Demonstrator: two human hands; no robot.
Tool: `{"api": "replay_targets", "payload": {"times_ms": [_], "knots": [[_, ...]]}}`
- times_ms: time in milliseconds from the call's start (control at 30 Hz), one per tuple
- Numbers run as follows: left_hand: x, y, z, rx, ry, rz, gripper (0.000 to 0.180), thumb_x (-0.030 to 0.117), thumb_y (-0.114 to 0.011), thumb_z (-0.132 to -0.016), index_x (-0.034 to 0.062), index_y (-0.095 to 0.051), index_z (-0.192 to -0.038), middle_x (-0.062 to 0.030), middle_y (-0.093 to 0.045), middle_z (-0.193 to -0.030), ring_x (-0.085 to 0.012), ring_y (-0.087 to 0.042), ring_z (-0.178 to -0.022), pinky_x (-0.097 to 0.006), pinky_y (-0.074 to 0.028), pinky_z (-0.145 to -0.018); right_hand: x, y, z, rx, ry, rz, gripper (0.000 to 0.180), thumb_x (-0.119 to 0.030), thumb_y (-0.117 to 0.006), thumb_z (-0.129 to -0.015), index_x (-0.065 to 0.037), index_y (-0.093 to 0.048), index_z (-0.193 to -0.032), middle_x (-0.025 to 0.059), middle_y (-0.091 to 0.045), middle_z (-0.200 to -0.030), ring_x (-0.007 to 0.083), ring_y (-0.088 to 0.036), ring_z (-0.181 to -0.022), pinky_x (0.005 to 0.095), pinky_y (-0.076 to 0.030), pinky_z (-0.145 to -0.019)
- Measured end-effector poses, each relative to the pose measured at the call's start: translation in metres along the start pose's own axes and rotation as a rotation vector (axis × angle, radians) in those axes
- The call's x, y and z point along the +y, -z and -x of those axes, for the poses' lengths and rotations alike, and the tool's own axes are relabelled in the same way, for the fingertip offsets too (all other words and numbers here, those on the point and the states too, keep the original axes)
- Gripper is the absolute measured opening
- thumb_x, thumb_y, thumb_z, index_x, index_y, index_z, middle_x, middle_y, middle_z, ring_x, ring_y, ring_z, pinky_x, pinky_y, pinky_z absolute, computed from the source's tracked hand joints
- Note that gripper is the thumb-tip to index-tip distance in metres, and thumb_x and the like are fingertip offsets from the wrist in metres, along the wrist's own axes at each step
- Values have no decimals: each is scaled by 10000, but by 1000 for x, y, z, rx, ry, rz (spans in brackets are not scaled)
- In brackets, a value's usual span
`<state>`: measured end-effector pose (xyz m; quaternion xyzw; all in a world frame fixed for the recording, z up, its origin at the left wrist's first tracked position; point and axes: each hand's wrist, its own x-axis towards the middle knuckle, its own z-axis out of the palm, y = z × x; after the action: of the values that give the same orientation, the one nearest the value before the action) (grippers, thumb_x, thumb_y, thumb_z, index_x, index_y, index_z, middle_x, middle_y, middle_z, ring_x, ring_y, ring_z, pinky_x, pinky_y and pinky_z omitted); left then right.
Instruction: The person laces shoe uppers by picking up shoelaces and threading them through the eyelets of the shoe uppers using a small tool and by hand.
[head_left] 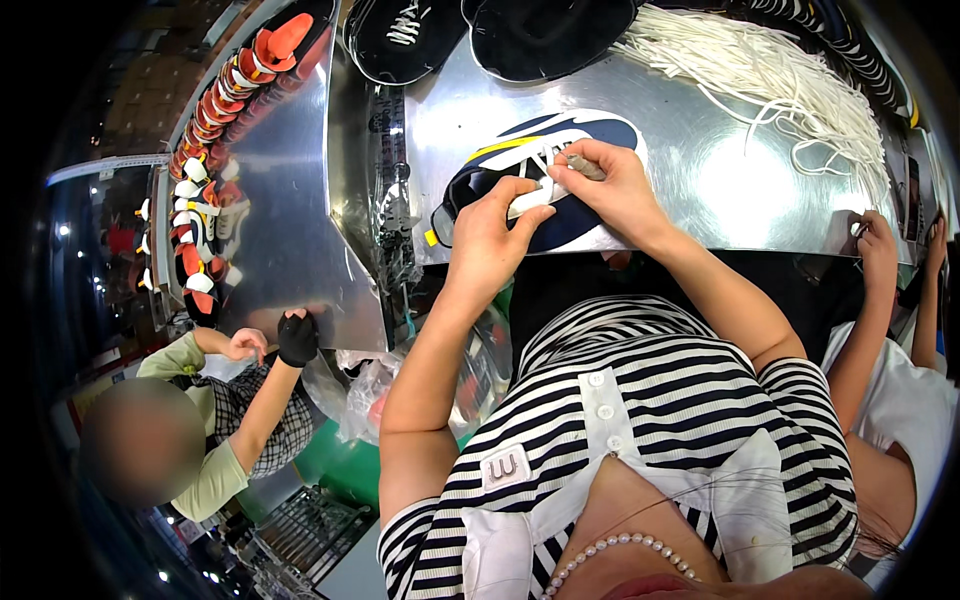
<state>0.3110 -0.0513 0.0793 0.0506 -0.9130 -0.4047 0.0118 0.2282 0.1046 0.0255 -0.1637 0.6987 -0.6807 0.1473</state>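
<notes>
Both hands [545, 215] on shoe upper [590, 140]

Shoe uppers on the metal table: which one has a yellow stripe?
The navy-and-white upper under the left hand and right hand. The two uppers at the far edge are black, without yellow.

The person wore a short-sleeved top [650, 400] with narrow black and white horizontal stripes. A white button placket [605, 400] with round white buttons ran down the front, meeting a white collar [745, 500]. A small grey patch [506, 467] sat on the left sleeve. A string of pearl-like beads [610, 550] circled the neck. Both forearms were bare, without rings or watch.
</notes>
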Motion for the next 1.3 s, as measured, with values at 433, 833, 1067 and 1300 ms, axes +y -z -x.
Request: {"api": "replay_targets", "payload": {"times_ms": [433,833,1067,1300], "knots": [[1,-8,-7,-6,118,-197,308,291,-698,-846,63,-571,-1010,-141,-689,-867,-314,-659,-746,-374,-484,-662,-32,25,44,-196,-154,109,204,-180,-575,-942,5,-498,-984,126,-651,-801,220,-657,-725,321,-496,-659],[-12,-12,-2,41,-140,-233,261,177,-686,-856,58,-555,-1047,-150,-656,-793,-333,-631,-687,-395,-475,-616,-32,18,30,-214,-186,197,161,-142,-596,-913,3,-526,-916,106,-651,-687,209,-650,-613,323,-491,-577],[-18,-19,-1,115,-591,-312,259,19,-683,-793,-8,-573,-1026,-133,-595,-695,-302,-581,-593,-382,-451,-554,-13,-9,22,-134,-128,145,159,-151,-570,-915,-2,-525,-883,101,-643,-648,213,-632,-580,333,-481,-555],[-9,-19,7,93,-391,-245,214,114,-701,-841,69,-621,-1035,-113,-628,-704,-272,-600,-603,-362,-455,-563,-42,45,8,-492,-182,352,170,-194,-552,-928,-41,-622,-954,65,-614,-643,193,-610,-550,326,-484,-557]]}}
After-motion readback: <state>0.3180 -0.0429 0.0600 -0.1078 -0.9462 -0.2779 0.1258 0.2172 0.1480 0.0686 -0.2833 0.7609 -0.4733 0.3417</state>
